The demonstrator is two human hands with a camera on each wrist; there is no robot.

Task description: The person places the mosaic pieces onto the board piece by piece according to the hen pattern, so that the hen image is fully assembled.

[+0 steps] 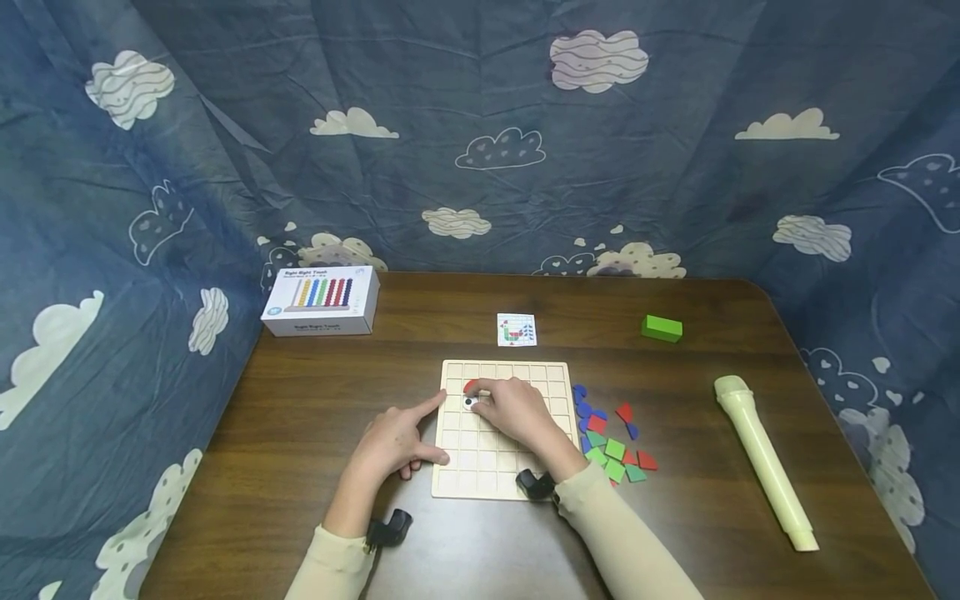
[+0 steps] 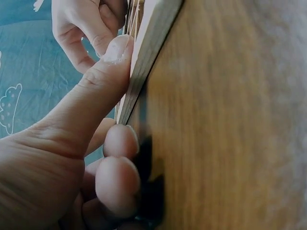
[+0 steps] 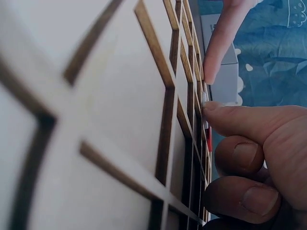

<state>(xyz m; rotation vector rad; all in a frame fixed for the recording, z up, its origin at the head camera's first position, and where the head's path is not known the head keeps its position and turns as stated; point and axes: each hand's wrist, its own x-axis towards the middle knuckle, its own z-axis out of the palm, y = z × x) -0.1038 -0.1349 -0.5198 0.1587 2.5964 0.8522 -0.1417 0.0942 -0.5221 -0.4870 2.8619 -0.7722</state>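
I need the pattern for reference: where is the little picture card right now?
In the head view, the picture card lies on the table just beyond the far edge of the grid board, between the white box and the green block.

Both forearms in cream sleeves reach forward. The left hand (image 1: 396,440) lies palm down, index finger stretched out straight, the other fingers curled under. The right hand (image 1: 517,412) is arched, fingertips pinched together downward.

A white abacus box (image 1: 321,301) is lying at the table's (image 1: 750,400) far left corner, with a small pattern card (image 1: 516,329) sitting near the far middle. A green block (image 1: 662,327) is resting toward the far right, a cream tube (image 1: 763,461) is lying along the right side, and a cloud-printed blue cloth (image 1: 480,125) is hanging behind.
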